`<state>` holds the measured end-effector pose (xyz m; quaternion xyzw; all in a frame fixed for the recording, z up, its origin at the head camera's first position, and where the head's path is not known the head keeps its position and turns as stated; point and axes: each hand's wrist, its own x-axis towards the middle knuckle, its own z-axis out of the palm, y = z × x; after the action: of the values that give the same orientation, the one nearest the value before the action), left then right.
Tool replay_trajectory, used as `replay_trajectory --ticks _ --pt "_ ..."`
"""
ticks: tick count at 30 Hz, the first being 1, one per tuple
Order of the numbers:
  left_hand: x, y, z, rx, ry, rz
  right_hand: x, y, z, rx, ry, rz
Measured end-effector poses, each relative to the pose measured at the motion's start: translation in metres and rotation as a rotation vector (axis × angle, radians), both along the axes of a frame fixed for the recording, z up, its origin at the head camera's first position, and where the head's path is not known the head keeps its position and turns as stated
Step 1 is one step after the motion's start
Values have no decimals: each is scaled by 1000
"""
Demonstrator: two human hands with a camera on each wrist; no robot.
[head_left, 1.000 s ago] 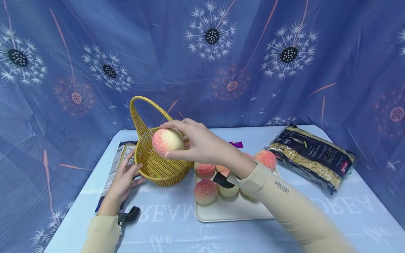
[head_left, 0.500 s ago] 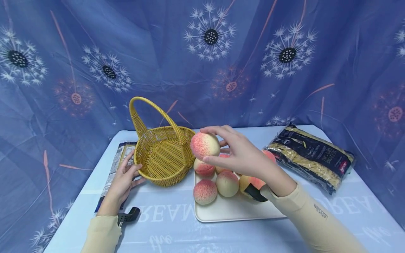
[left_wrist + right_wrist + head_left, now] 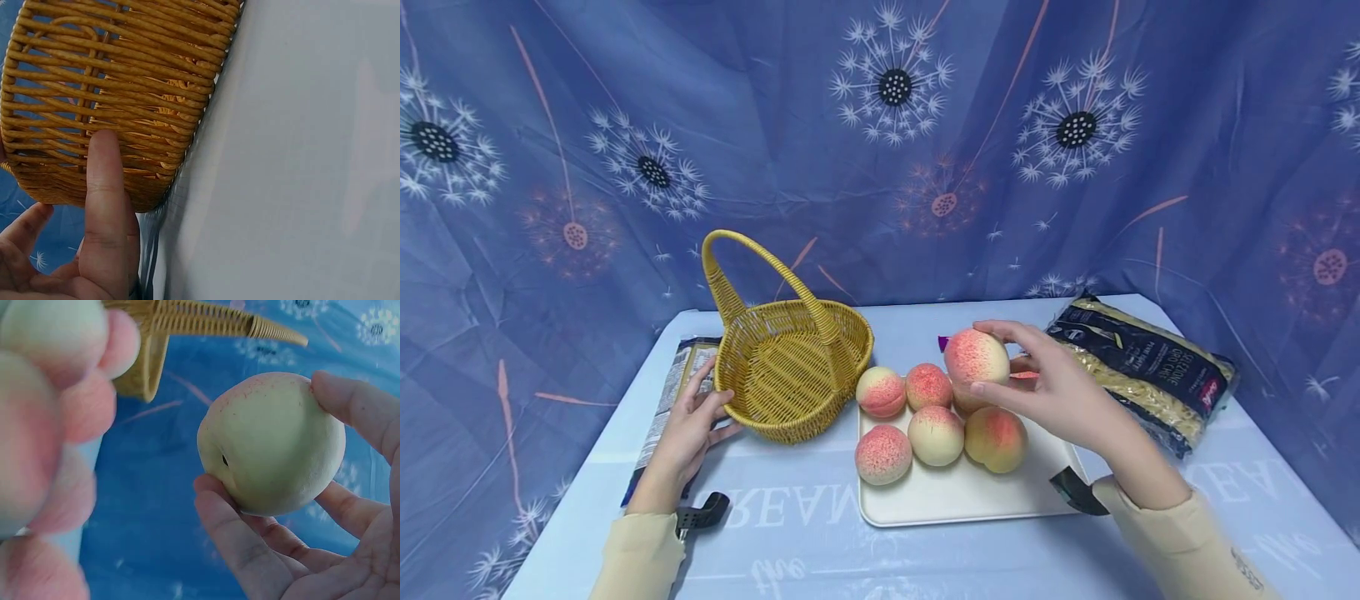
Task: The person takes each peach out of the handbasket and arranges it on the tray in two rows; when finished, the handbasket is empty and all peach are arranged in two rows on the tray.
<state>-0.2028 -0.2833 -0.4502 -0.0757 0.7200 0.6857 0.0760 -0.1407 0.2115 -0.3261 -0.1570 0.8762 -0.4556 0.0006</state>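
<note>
right hand [image 3: 1060, 392] grips a peach [image 3: 975, 357] between thumb and curled fingers, raised above the far end of the white tray [image 3: 955, 500], where five more peaches [image 3: 936, 435] lie. left hand [image 3: 688, 433], fingers straight, presses the wicker basket [image 3: 790, 367] wall near the surface's left edge.

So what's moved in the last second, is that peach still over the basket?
No. The right hand carried the peach away from above the basket, rightward, to above the back of the tray, gripping it throughout. The left hand stays against the basket's wall; the basket holds nothing.
</note>
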Motion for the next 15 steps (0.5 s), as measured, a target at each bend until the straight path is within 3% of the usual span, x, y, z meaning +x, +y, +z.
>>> replay_trajectory --ticks 9,15 --pt "0 -1 -1 35 27 -5 19 44 -28 35 -16 -104" --pt "0 1 0 11 16 3 31 67 -47 74 -27 -152"
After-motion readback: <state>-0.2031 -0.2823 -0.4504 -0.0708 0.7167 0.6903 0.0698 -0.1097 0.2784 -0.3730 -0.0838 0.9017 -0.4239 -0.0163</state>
